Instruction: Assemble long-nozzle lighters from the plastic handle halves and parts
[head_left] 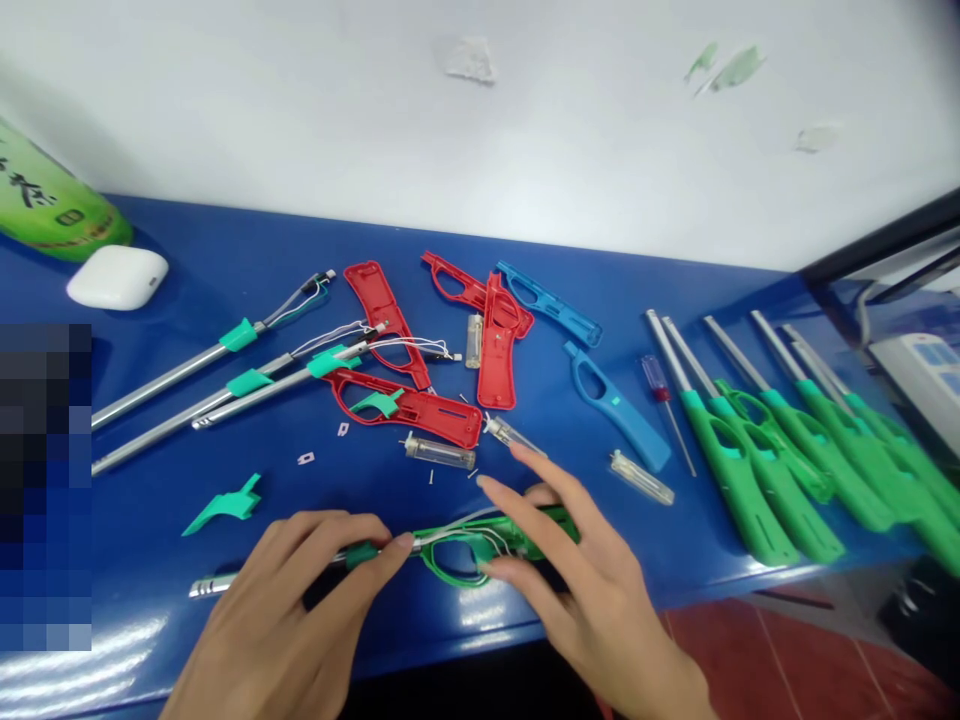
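Observation:
My left hand [300, 590] is closed around a lighter's metal tube [214, 585], thumb and index finger pinching where it meets the green half shell [457, 578]. White wires [491, 540] run from the tube into the shell, which lies inner side up at the table's front. Over the shell's handle end is my right hand [592, 565], thumb and fingers spread apart. Its thumb tip is by the teal trigger [480, 550] in the shell; whether it touches is unclear. A clear fuel tank [514, 437] lies just beyond the right fingers.
Red shell halves [499, 360] and blue ones [619, 400] lie behind my hands. Tubes with wires [180, 375] are at left, near a loose trigger [229, 505]. A screwdriver [660, 390] lies beside several green lighters [750, 480]. A white case [118, 277] and green bottle [52, 200] stand back left.

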